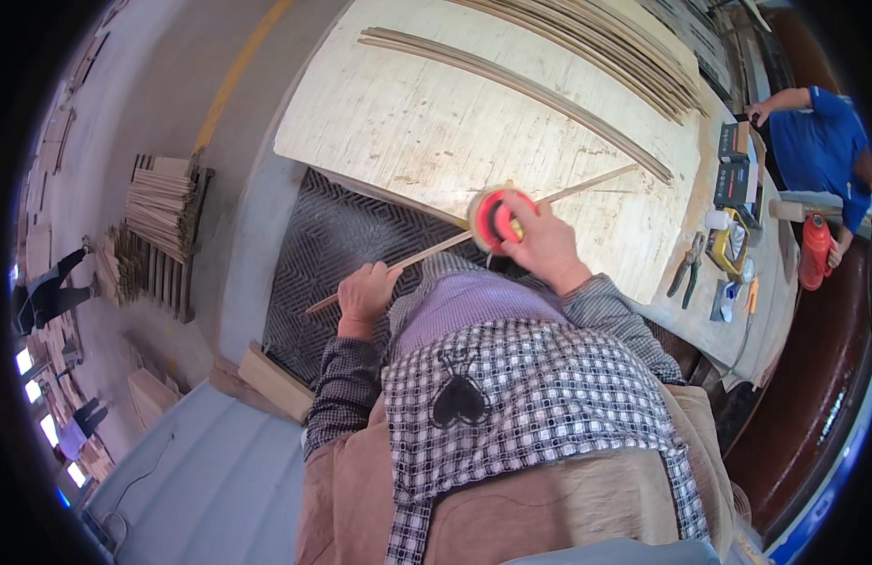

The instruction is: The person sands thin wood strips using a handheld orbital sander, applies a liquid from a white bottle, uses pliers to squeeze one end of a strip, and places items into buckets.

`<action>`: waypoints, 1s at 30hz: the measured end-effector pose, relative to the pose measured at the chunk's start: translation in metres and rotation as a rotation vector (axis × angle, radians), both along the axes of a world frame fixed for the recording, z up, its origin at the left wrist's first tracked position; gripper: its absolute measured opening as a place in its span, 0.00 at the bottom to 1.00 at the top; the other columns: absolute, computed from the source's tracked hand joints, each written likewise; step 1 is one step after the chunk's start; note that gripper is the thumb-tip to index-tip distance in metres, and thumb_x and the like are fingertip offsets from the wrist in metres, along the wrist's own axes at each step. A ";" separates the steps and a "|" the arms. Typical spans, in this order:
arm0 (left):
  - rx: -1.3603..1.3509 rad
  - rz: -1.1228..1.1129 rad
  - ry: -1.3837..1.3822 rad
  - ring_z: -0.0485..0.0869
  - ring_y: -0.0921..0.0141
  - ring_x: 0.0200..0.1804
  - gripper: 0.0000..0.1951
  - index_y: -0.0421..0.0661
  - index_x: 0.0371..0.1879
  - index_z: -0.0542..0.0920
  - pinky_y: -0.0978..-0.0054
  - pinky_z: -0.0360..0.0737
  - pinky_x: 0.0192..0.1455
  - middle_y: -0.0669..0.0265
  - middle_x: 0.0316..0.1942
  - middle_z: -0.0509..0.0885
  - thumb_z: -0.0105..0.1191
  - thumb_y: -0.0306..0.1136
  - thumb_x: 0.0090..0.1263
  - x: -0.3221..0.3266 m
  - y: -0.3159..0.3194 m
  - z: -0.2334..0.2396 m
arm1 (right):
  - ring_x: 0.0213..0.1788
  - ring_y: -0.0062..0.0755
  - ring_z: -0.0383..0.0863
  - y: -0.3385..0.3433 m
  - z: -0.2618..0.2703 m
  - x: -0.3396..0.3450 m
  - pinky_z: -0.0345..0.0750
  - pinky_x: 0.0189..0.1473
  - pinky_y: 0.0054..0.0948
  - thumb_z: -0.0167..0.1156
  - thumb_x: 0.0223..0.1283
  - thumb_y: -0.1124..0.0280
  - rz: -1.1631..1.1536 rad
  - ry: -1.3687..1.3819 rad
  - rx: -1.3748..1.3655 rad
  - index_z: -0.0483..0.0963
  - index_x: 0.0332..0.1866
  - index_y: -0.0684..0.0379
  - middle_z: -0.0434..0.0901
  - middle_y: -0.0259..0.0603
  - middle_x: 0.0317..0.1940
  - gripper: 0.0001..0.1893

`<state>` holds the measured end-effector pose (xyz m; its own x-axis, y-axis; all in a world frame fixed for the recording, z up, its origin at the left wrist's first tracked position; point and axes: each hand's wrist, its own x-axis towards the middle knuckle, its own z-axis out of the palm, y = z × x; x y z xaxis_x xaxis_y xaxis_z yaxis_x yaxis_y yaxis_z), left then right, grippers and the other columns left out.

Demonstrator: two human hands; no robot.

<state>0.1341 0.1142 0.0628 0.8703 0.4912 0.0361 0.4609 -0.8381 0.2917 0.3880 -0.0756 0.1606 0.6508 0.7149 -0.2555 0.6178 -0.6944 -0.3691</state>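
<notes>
A thin wooden strip (pixel 436 251) runs slantwise from beside my lap onto the pale plywood board (pixel 407 106) in front of me. My left hand (pixel 366 293) is closed around its lower part. In my right hand (pixel 549 247) is a round red and black tool (pixel 498 217), blurred, with its pale rim over the strip at the board's near edge. What kind of tool it is, I cannot tell. A narrow bundle of strips (pixel 520 88) lies across the board, with a larger bundle (pixel 605 49) beyond.
At right lie pliers (pixel 686 272), a yellow container (pixel 730 240) and dark boxes (pixel 735 182). A co-worker in blue (pixel 814 141) holds a red bottle (pixel 816 251). Stacked strips rest on a pallet (pixel 183 282) at left, above the floor.
</notes>
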 end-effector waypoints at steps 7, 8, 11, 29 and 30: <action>-0.062 -0.010 -0.002 0.78 0.58 0.22 0.18 0.49 0.20 0.73 0.59 0.73 0.23 0.64 0.19 0.77 0.54 0.49 0.67 -0.002 -0.003 0.006 | 0.41 0.51 0.82 -0.053 -0.006 0.087 0.79 0.46 0.41 0.66 0.39 0.56 -0.397 -0.119 0.014 0.66 0.66 0.45 0.78 0.56 0.41 0.40; -0.081 -0.016 0.006 0.79 0.57 0.22 0.19 0.49 0.20 0.72 0.59 0.73 0.22 0.63 0.19 0.77 0.53 0.49 0.67 0.002 -0.004 0.009 | 0.40 0.51 0.82 -0.064 -0.013 0.100 0.79 0.45 0.41 0.67 0.38 0.55 -0.415 -0.146 0.022 0.66 0.66 0.45 0.79 0.56 0.39 0.40; -0.042 -0.032 0.045 0.80 0.60 0.22 0.18 0.50 0.20 0.73 0.61 0.73 0.23 0.64 0.18 0.77 0.53 0.49 0.68 0.006 -0.005 0.009 | 0.44 0.53 0.82 -0.043 0.002 0.082 0.78 0.48 0.41 0.67 0.39 0.54 -0.458 -0.064 -0.069 0.65 0.66 0.44 0.78 0.56 0.42 0.41; -0.189 -0.080 0.121 0.80 0.53 0.25 0.20 0.47 0.22 0.74 0.54 0.74 0.27 0.56 0.20 0.80 0.49 0.51 0.69 0.011 -0.002 0.008 | 0.43 0.53 0.81 -0.096 -0.022 0.125 0.78 0.46 0.42 0.68 0.35 0.58 -0.470 -0.120 0.114 0.66 0.65 0.48 0.80 0.55 0.38 0.42; -0.205 -0.079 0.134 0.80 0.52 0.25 0.20 0.47 0.22 0.74 0.53 0.74 0.27 0.55 0.19 0.80 0.49 0.51 0.69 0.012 0.000 0.009 | 0.43 0.54 0.81 -0.078 -0.014 0.105 0.78 0.47 0.42 0.69 0.35 0.57 -0.453 -0.123 0.054 0.68 0.63 0.47 0.80 0.54 0.37 0.40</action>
<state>0.1457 0.1142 0.0717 0.8964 0.4069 -0.1760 0.4428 -0.8025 0.4000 0.4931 -0.1534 0.1464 0.9234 0.3618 -0.1279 0.2980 -0.8861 -0.3550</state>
